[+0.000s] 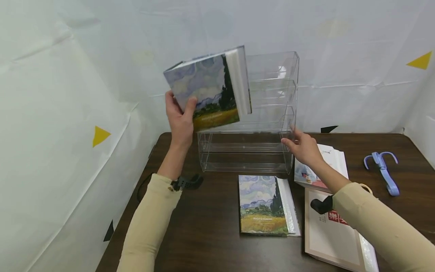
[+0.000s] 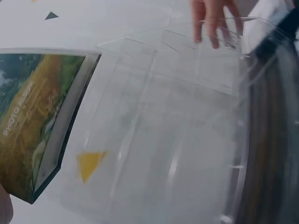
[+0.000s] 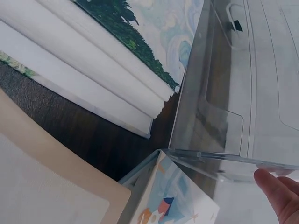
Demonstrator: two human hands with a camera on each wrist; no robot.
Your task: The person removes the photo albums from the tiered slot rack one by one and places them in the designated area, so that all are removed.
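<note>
A thick photo album [image 1: 210, 87] with a painted landscape cover is held up, tilted, before the upper left of a clear plastic rack [image 1: 244, 166]. My left hand [image 1: 181, 122] grips its lower left corner, thumb across the front cover and fingers behind. Its lower corner also shows in the left wrist view, as the album [image 2: 32, 121] apart from the rack. At the rack's right side, my right hand [image 1: 304, 148] holds the edge, with the thumb in front. A matching photo album [image 1: 261, 204] lies flat on the table before the rack.
Right of the rack lies a white illustrated book [image 1: 331, 160]. Nearer me is a cream album [image 1: 331, 238] with red lettering, partly under my right forearm. A light-blue hooked item [image 1: 382, 170] lies farther right on the dark table [image 1: 197, 234]. White sheeting [image 1: 357, 45] stands behind.
</note>
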